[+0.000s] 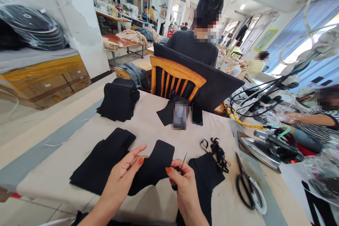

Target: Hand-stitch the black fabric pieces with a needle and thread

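Note:
A dark cut fabric piece (159, 157) is held up between my hands over the cloth-covered table. Thumb and fingers of my left hand (123, 171) close on its left edge. At its right edge, my right hand (184, 180) grips a small pair of thread snips (178, 173), the thin pointed blade sticking up, while the thumb and forefinger touch the fabric. Left of my left hand lies a stack of black fabric pieces (97, 164). More black pieces (209, 171) lie beside my right hand, partly hidden by it.
Farther back sit another black fabric stack (118, 100) and a phone (197, 114). To the right are black strips (218, 152), large scissors (246, 183) and an iron (265, 148). A wooden chair (177, 72) with a seated person borders the far edge.

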Available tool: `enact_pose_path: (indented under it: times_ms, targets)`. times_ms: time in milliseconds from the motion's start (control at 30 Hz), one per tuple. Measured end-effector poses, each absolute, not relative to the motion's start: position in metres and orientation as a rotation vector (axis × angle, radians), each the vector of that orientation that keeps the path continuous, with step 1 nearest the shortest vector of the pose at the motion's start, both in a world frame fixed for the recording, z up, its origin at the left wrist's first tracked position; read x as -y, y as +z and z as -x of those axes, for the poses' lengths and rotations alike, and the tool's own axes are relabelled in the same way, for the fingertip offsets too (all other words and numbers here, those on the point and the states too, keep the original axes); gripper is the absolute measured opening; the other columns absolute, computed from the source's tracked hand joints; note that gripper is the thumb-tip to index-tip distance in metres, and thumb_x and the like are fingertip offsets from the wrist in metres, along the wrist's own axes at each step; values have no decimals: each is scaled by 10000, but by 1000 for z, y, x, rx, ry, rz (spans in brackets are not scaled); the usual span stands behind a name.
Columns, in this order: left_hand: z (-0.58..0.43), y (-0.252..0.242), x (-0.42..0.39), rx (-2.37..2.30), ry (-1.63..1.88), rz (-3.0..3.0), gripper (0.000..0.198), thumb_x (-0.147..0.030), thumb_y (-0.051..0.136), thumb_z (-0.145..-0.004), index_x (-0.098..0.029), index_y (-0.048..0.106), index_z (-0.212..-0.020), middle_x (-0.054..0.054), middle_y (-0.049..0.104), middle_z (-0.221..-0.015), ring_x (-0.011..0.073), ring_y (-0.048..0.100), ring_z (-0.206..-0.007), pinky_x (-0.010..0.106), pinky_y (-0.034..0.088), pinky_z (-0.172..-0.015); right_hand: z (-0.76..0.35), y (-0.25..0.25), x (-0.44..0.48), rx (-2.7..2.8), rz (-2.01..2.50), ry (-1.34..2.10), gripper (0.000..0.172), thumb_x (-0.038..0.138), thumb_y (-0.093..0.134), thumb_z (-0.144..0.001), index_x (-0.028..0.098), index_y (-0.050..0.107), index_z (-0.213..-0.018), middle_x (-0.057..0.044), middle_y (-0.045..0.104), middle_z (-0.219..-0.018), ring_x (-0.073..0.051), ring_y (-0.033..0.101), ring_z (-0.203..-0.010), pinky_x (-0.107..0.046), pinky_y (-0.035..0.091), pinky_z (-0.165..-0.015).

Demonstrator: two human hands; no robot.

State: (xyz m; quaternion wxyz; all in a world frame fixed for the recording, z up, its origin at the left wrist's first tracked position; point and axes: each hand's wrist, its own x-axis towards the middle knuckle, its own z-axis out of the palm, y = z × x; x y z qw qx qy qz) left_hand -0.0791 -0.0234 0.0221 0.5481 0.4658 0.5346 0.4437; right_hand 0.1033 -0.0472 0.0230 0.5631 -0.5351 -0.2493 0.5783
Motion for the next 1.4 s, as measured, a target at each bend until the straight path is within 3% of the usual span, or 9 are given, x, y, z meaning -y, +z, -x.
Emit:
enact_pose_path:
  times_ms: [100,200,333,633,800,967,1100,1267,1400]
  targets:
    - [78,29,25,-1163,1072,-989,498,-420,607,-855,-218,519,-1301,63,751,-1044,221,613,-1101,370,365,-1056,-105,22,49,549,1241,1379,248,306,811,-580,154,679,-724,55,485,-494,-43,313,-432,-200,173,-449]
    - [75,36,26,-1090,1071,-922,526,-338,692,-794,-213,522,-1276,65,741,-1057,215,626,-1079,330,457,-965,-107,22,51,532,1219,1394,251,307,813,-585,150,686,-736,56,482,-499,-41,309,-436,-202,174,-455]
    - [71,37,25,-1141,1104,-983,416,-253,722,-754,-204,609,-1151,45,734,-964,193,659,-946,278,518,-837,-107,21,54,564,1194,1418,228,297,796,-613,158,686,-754,55,486,-516,-42,290,-447,-204,164,-458]
    - [68,35,25,-1206,1131,-1131,194,-221,727,-722,-246,738,-914,-1,717,-796,163,643,-730,225,515,-654,-115,13,59,749,1119,1380,172,268,766,-668,188,617,-699,78,410,-531,-58,259,-477,-205,185,-464]
    - [67,34,26,-1173,1118,-1229,145,-227,708,-729,-262,754,-862,8,708,-831,191,650,-787,246,522,-694,-115,22,59,817,1085,1327,251,383,767,-687,184,658,-795,50,434,-602,-82,281,-535,-217,250,-495]
    - [67,41,29,-1159,1032,-1455,153,-271,641,-817,-268,748,-926,18,675,-846,203,634,-816,273,512,-741,-117,27,59,838,1122,1227,326,368,751,-726,182,523,-585,68,327,-552,-85,245,-527,-233,226,-495]
    - [61,55,31,-1188,1031,-1590,183,-303,632,-823,-303,757,-957,-1,641,-745,187,616,-727,255,490,-676,-117,33,61,925,1103,1179,319,348,723,-755,183,522,-571,47,369,-592,-109,317,-570,-255,271,-546]
    - [54,69,27,-1318,898,-1531,293,-378,665,-791,-334,735,-1072,11,736,-884,214,653,-765,225,451,-536,-118,37,63,1084,1090,1076,276,301,713,-771,185,562,-572,37,418,-588,-125,365,-588,-264,292,-576]
    - [51,77,30,-1160,844,-1423,167,-335,662,-808,-302,778,-925,-12,706,-757,188,617,-725,230,483,-631,-121,40,67,1176,1109,1050,250,303,695,-798,190,593,-600,33,451,-587,-132,390,-596,-264,311,-583]
